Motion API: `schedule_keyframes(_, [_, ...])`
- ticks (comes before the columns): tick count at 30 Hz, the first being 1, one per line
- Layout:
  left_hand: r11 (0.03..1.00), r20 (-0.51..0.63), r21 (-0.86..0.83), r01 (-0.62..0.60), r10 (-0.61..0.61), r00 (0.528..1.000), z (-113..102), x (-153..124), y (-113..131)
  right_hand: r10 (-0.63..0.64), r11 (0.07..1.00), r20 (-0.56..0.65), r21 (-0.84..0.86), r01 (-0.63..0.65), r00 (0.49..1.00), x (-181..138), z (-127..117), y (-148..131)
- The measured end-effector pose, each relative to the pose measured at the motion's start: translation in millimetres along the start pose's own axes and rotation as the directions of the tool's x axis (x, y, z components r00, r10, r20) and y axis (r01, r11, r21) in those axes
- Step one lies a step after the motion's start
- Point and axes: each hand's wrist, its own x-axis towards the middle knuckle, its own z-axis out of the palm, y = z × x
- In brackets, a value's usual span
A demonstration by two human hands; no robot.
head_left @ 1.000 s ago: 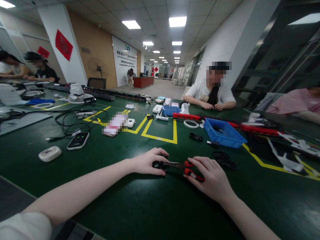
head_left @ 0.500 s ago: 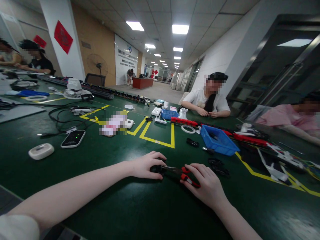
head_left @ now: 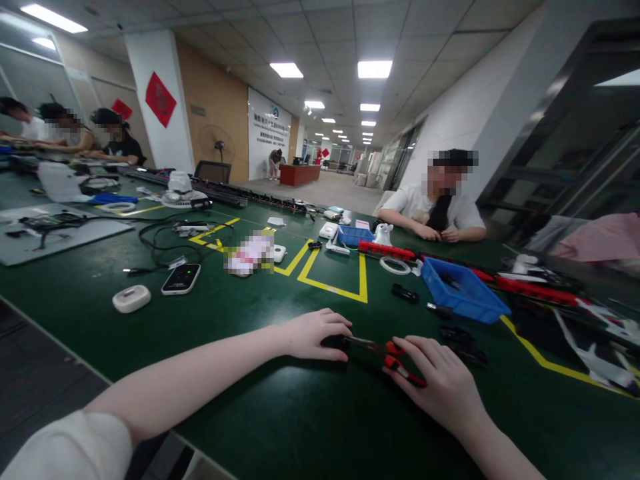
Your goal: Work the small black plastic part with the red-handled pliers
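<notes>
My right hand is closed around the red and black handles of a pair of pliers, whose metal jaws point left. Just left of the jaws, my left hand is closed on a small black part; the fingers cover much of it, so its kind is unclear. The plier tips meet or nearly meet this part, but I cannot tell whether they grip it. Both hands are low over the green tabletop.
Beyond my hands lie a black clip-like piece, a blue bin and a black cable coil. To the left are a white-edged device, a white case and a phone. A person sits across the table.
The view has swung left, so everything appears shifted to the right and slightly lower. My hands keep their hold on the pliers and the black part, with little change between them.
</notes>
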Motion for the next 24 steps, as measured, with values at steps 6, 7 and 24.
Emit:
schedule_keyframes(6, [1.0, -0.004, -0.019, -0.007, 0.007, 1.0, 0.9, 1.6, -6.2, -0.01, 1.0, -0.02, 0.008, 0.011, 1.0, -1.0, 3.2, 5.8])
schedule_keyframes(7, [0.999, -0.004, -0.035, -0.009, 0.009, 1.0, 0.7, 1.7, -7.2, -0.01, 1.0, -0.029, 0.008, 0.01, 1.0, -1.5, 4.5, 7.2])
schedule_keyframes(24, [0.979, 0.016, -0.201, 0.017, -0.014, 1.0, -2.0, 0.3, -9.6, 0.041, 0.998, 0.026, 0.054, -0.042, 0.999, -8.3, 9.7, 13.4])
